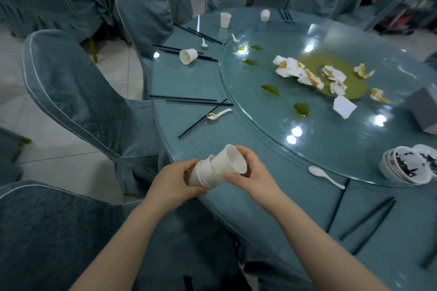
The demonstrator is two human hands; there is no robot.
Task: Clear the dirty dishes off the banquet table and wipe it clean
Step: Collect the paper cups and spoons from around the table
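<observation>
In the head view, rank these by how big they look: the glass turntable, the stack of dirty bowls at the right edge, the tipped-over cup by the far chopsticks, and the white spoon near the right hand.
1. Glass turntable, by far the largest.
2. Stack of dirty bowls.
3. White spoon and tipped-over cup: not ranked. The spoon looks longer, but it lies nearer the camera.

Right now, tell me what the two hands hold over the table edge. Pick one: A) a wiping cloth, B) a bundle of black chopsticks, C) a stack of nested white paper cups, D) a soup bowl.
C: the left hand grips the bottom of the stack of white paper cups while the right hand holds the top cup's rim end.
</observation>
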